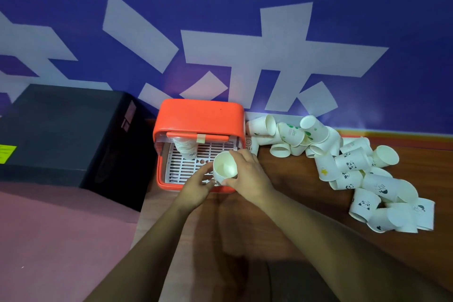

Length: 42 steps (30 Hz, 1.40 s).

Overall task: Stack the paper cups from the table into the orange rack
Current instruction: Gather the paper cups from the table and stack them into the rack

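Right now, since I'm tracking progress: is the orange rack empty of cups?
No, a stack of cups stands at the back left of the orange rack's white grid, while the right hand holds another paper cup.

You are showing bare forearms (pixel 318 225) to the frame's edge. Your left hand (pixel 196 189) and right hand (pixel 247 174) are going uncovered.

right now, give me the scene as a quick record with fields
orange rack: front open, white grid tray inside
cup stack: stands at the tray's back left
right hand: grips a paper cup, mouth facing the camera, over the tray's front
left hand: fingers extended against that cup's side
loose cups: heap on the wooden table, right of the rack
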Tool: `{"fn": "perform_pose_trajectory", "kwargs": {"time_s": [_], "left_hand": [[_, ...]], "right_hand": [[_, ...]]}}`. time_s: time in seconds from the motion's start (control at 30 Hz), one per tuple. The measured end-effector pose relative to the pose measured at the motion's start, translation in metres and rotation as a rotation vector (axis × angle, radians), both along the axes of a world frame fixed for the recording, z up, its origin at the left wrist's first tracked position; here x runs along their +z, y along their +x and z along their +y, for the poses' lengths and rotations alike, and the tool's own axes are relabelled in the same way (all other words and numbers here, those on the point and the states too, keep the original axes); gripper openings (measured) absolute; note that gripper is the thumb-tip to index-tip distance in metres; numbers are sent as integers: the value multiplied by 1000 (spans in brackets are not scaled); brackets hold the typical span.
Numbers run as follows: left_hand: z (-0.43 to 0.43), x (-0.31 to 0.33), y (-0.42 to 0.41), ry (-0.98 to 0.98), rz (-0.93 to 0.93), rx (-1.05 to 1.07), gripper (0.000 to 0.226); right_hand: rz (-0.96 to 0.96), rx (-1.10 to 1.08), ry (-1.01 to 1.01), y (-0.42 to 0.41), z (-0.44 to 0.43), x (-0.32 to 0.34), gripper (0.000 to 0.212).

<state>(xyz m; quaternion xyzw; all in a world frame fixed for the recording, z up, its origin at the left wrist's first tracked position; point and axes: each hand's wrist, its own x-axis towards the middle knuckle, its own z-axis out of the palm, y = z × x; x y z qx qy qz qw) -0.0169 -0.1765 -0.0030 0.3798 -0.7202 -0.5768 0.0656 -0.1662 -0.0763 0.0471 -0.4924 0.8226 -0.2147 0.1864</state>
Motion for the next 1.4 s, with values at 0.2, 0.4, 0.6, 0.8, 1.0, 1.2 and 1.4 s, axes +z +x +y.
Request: {"fn": "perform_pose_trajectory", "kwargs": {"time_s": [0.2,0.4,0.6,0.8,1.0,1.2,1.4], "left_hand": [[-1,-4,-2,78,10,34,40],[-4,-16,-4,123,26,67,42],[-26,-22,-9,77,51,101,38],[-41,-25,-25,59,111,173,37],[-42,-35,-40,114,111,260,58],[-47,-37,-49,83,95,275,51],[-43,-33,-47,45,105,234,36]], "right_hand": [[-429,-198,68,-5,11,-17,77],[-559,-263,35,1,5,-35,51],[-580,-315,-40,4,-20,-43,43],[-549,-388,-124,4,-41,-63,37],[-481,-439,-170,4,-50,-75,37],[-489,-437,-176,3,-58,-84,49],[-514,-415,-115,2,-60,-81,57]]}}
